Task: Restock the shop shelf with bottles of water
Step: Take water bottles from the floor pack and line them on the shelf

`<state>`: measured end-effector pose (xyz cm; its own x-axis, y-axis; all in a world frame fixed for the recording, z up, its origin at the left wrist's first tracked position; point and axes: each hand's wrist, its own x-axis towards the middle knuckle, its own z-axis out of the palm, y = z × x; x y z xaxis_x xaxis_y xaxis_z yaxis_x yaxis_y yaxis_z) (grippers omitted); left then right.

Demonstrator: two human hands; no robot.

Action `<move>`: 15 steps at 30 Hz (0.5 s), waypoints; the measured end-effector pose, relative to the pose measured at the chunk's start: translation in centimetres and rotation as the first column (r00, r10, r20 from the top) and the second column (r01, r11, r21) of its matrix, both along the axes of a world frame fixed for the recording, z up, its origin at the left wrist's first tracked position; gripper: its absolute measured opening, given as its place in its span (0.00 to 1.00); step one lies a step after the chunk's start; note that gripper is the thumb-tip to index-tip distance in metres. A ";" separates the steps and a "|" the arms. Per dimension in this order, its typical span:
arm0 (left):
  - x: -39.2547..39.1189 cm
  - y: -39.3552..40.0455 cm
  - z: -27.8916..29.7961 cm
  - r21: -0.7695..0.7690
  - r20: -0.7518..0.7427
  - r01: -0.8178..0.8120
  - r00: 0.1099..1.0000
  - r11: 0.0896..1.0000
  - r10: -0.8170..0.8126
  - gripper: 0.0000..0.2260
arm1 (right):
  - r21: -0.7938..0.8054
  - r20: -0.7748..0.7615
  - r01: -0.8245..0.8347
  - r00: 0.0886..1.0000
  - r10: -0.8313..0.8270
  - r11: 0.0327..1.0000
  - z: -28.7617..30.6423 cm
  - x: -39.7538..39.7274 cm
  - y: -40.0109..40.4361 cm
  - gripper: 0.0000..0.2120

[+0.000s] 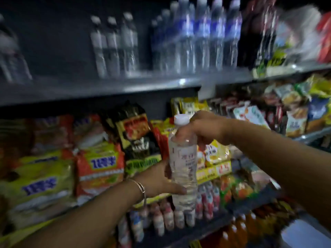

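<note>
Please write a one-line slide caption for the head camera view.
Both hands, left low and right near the white cap, hold a clear plastic water bottle below the grey bottle shelf.

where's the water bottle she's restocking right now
In the head view it is centre frame: the water bottle is upright, held below the top shelf, right hand at its neck, left hand lower down.

Motion blur smears the shelved water bottles [197,36]; their labels are unreadable. My left hand [159,181] has its fingers hidden behind the held bottle [182,169].
</note>
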<state>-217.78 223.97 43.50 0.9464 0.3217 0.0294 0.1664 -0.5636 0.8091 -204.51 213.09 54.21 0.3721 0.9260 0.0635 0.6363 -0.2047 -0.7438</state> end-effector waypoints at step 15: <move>-4.1 10.5 28.3 -0.027 0.471 -0.393 0.806 0.919 0.359 0.17 | 0.492 -0.083 -0.104 0.983 0.166 0.864 27.9 -3.8 12.8 0.13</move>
